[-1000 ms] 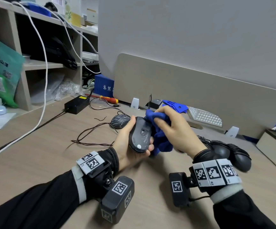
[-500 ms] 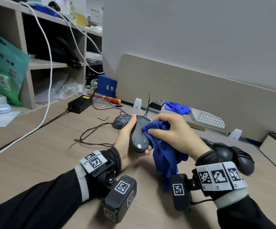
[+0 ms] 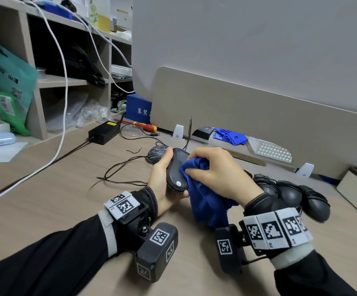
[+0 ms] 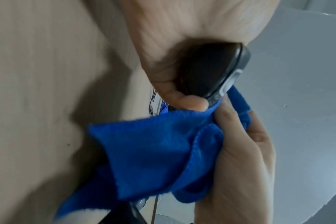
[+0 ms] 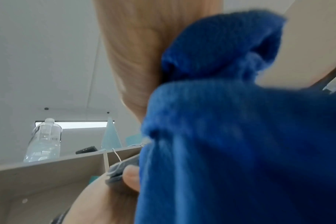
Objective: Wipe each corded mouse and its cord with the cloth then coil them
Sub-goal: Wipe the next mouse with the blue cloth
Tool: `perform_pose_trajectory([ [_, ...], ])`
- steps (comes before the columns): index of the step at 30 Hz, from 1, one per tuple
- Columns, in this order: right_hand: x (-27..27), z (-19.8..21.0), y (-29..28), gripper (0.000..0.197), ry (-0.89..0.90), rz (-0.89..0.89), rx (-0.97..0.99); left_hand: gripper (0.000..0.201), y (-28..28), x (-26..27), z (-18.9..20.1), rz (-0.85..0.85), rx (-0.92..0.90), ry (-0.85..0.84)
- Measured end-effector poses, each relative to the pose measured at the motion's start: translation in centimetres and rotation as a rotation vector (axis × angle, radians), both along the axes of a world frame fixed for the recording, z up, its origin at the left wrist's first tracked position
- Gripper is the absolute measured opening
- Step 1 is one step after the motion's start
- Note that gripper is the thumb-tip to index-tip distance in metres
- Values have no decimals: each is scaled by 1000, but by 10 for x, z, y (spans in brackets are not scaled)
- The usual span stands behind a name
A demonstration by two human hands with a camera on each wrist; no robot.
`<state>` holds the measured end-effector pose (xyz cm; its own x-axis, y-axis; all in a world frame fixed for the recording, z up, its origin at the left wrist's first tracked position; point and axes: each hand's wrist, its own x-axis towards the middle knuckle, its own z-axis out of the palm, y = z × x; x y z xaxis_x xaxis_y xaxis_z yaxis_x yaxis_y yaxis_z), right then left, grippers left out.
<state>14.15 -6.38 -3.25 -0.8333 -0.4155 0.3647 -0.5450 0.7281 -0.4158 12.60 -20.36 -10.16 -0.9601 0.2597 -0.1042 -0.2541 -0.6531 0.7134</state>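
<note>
While held, mouse underside up, cord-end away

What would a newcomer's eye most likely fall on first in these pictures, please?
Probably the blue cloth at centre, bunched in the right hand and pressed against the underside of a black mouse that the left hand holds above the desk. To the right lie more dark mice.

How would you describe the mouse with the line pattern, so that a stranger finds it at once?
Start at the beige desk divider. On the desk before it, just beyond the left hand, lies a dark mouse. Only it carries pale crossing lines; the other mice are plain.
</note>
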Motion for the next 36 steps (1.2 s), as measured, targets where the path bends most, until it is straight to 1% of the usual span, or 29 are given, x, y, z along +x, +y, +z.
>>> perform_pose_trajectory([
  [2, 5, 2, -3, 5, -78, 100, 35, 69, -3, 1, 1, -6, 20, -39],
  [3, 5, 2, -3, 5, -90, 106, 37, 71, -3, 3, 3, -8, 29, -45],
  [6, -1, 0, 2, 7, -40, -13, 18, 58, 0, 0, 0, -3, -4, -3],
  [7, -1, 0, 3, 7, -37, -22, 30, 56, 1, 0, 0, 5, -21, 7],
  [8, 0, 1, 3, 7, -49, 3, 46, 57, 1, -1, -1, 5, -31, 15],
  [11, 7, 2, -4, 8, -82, 114, 85, 70, -1, 1, -1, -16, -34, 0],
  [17, 3, -4, -9, 14, -17, 45, -21, 70, 1, -4, -7, -24, -47, -3],
  [19, 3, -2, -8, 15, -72, 56, 9, 73, 0, -5, -8, -19, -27, -5],
  [22, 5, -1, -4, 19, -141, 62, 59, 82, 0, -7, -9, 24, -32, 7],
  [27, 5, -5, -11, 29, -89, 4, -31, 71, 0, -6, -8, -52, -44, 24],
  [30, 3, -9, -13, 40, -121, -43, -88, 72, -1, -7, -11, -60, -41, 18],
  [31, 2, -8, -13, 41, -143, -46, -83, 72, 0, -6, -9, -56, -36, 14],
  [33, 4, -5, -8, 35, -208, -17, 0, 68, 0, -6, -8, -18, -23, -2],
  [35, 8, -1, -4, 31, -255, 28, 103, 59, 0, -8, -8, 35, -5, 1],
  [36, 9, 0, -3, 30, -258, 45, 125, 55, 0, -9, -10, 43, 9, 4],
])
